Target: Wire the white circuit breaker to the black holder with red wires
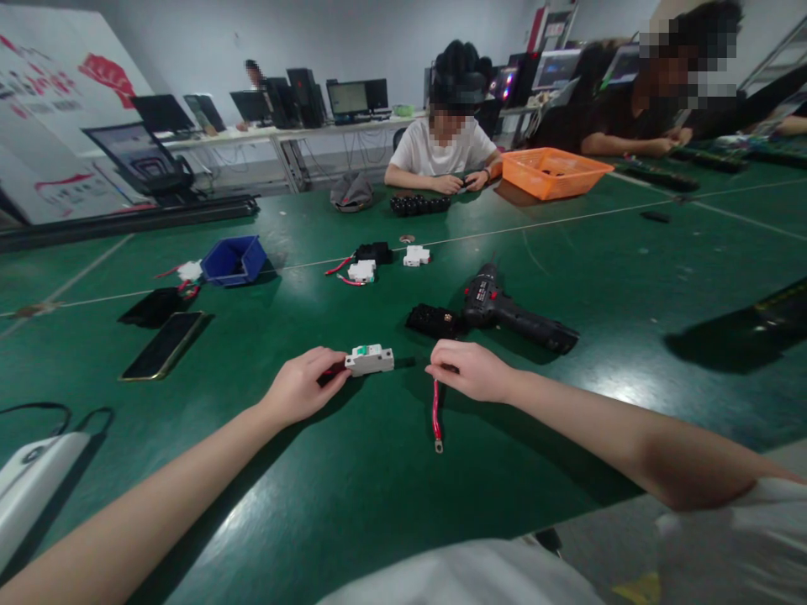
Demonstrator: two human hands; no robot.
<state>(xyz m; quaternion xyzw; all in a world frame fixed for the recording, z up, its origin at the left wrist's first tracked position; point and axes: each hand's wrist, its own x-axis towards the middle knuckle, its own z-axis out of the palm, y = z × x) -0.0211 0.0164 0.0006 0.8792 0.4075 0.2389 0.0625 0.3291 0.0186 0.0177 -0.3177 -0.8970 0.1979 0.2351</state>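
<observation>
My left hand (310, 382) is closed at the left end of a white circuit breaker (371, 360) with a green switch. A dark red piece shows between the fingers and the breaker; I cannot make out its kind. To the right, my right hand (470, 370) pinches a short red cable (436, 412), which hangs down and ends in a metal lug. The cable's upper end is hidden by the fingers. Just beyond the right hand lie a black block-shaped part (432, 320) and a black cordless drill (488, 302).
Further off lie more white breakers (416, 255), some with red cables. A blue bin (234, 260) and a phone (165, 346) are on the left, an orange basket (555, 174) at the back. A person in a white shirt (419, 151) sits opposite; another works at the right.
</observation>
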